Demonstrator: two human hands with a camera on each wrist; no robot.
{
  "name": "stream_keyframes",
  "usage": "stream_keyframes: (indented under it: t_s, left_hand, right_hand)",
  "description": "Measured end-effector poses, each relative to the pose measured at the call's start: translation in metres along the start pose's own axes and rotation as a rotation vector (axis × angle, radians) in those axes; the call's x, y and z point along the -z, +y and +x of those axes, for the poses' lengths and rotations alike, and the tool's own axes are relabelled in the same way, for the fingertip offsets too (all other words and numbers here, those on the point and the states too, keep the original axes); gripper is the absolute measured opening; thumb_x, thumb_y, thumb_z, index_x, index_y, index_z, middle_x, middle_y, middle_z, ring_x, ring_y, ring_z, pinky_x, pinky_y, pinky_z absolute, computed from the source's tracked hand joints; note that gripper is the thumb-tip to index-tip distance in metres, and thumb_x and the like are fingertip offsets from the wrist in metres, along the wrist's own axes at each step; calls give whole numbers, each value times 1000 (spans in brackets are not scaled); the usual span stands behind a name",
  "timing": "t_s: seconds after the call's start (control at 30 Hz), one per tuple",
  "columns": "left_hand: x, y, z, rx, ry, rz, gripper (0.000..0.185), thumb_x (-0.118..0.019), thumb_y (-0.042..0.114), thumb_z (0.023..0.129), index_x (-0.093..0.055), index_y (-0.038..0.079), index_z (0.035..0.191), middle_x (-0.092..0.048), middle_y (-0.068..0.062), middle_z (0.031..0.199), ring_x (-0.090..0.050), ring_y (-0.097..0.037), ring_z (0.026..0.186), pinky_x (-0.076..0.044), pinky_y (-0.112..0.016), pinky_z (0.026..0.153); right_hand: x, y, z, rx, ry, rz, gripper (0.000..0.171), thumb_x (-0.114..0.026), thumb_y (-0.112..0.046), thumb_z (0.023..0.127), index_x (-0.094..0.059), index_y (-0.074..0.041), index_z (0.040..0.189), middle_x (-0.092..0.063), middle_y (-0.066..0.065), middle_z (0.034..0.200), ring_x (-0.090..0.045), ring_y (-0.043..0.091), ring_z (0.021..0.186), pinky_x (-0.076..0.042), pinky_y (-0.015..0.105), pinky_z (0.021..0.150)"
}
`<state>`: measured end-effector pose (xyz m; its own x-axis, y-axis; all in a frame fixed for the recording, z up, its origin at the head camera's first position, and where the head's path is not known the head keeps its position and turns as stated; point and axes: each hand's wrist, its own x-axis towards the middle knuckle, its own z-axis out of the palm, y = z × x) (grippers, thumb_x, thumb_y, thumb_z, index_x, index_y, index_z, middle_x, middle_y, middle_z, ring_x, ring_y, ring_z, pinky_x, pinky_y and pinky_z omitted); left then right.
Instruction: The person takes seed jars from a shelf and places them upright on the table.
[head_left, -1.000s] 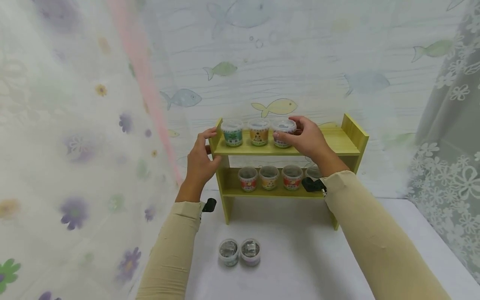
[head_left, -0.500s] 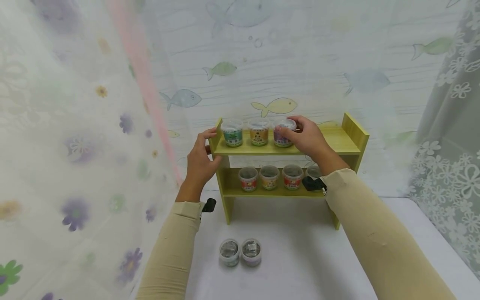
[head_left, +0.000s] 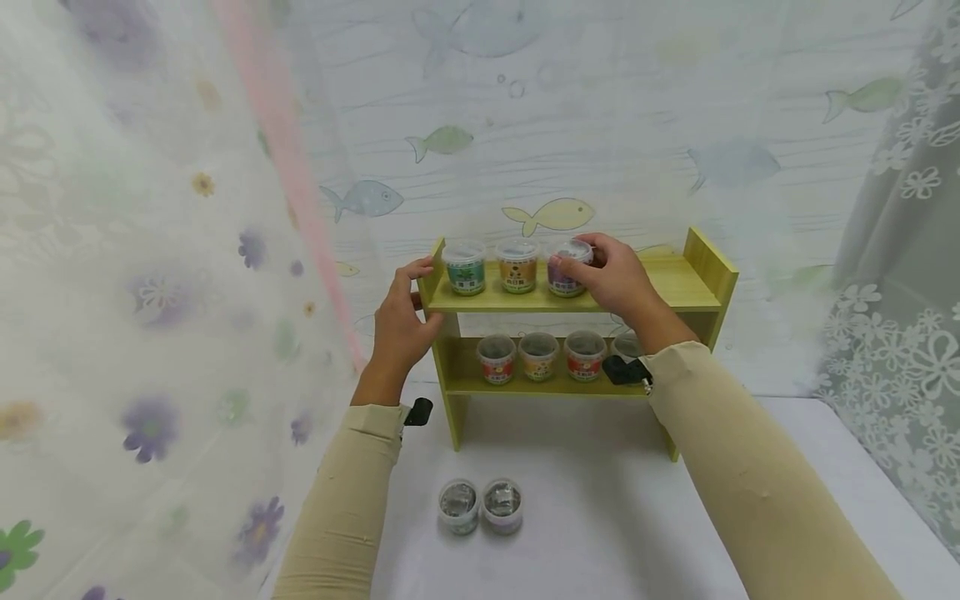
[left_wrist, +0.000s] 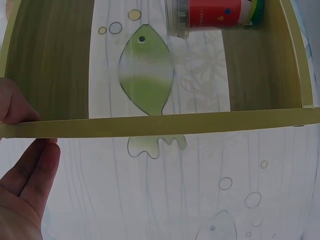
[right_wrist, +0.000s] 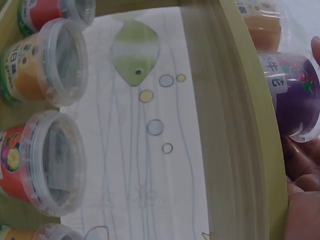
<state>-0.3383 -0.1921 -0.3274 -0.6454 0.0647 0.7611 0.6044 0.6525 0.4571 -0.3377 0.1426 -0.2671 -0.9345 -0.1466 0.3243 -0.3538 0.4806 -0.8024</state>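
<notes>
Since a second ago, the thumb [head_left: 574,267] of the right hand [head_left: 624,281] has shifted back on the purple-labelled cup [head_left: 564,285], baring its label: in the head view, upper centre, that hand pinches this cup, last of three atop the shelf [head_left: 678,282], board stretching rightward to the end panel [head_left: 711,262], with four cups [head_left: 497,368] below and two [head_left: 502,523] at bottom centre. Left wrist: at left, the left hand [left_wrist: 24,192] clasps a side panel [left_wrist: 150,125] between thumb and fingers. Right wrist: four cups line the left edge, purple and orange ones the upper right.

A purple-labelled clear cup [head_left: 564,282] stands upright atop the yellow-green two-tier shelf [head_left: 678,282].
</notes>
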Motion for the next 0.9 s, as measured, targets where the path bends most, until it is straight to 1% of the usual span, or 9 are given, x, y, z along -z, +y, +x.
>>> stream_keyframes:
  t_s: [0.17, 0.33, 0.47, 0.77, 0.9]
  left_hand:
    - [0, 0, 0, -2, -6, 9, 57, -69, 5, 89, -48, 18, 140, -44, 19, 158, -75, -28, 105, -63, -42, 83]
    - [1, 0, 0, -6, 0, 12, 56, -69, 5, 89, -49, 17, 140, -45, 18, 158, -76, -29, 104, -63, -43, 84]
    - [0, 0, 1, -2, -4, 20, 57, -69, 6, 89, -49, 18, 140, -44, 21, 158, -75, -28, 105, -63, -43, 86]
    - [2, -1, 2, 9, -22, 3, 58, -69, 5, 88, -49, 20, 140, -42, 25, 157, -74, -26, 109, -62, -38, 90]
    - [4, -1, 1, 20, -32, 9, 58, -69, 6, 89, -48, 20, 141, -41, 24, 158, -74, -26, 110, -62, -38, 90]
  right_hand:
    - [0, -3, -1, -2, -1, -34, 81, -64, -67, 92, -47, -18, 154, -61, 12, 131, -59, 27, 110, -51, 43, 89]
    - [1, -4, 0, -1, -13, -84, 81, -61, -68, 93, -47, -16, 154, -61, 12, 132, -60, 29, 111, -52, 45, 91]
    - [3, -5, -1, 12, -18, -119, 81, -59, -68, 94, -47, -15, 154, -61, 13, 133, -61, 30, 113, -52, 48, 93]
    - [7, -10, -4, 18, -54, -107, 78, -61, -65, 95, -49, -14, 152, -62, 14, 133, -61, 31, 115, -52, 49, 95]
    - [5, -9, -5, 21, -57, -117, 78, -61, -67, 94, -51, -15, 151, -62, 13, 131, -61, 29, 113, -52, 48, 93]
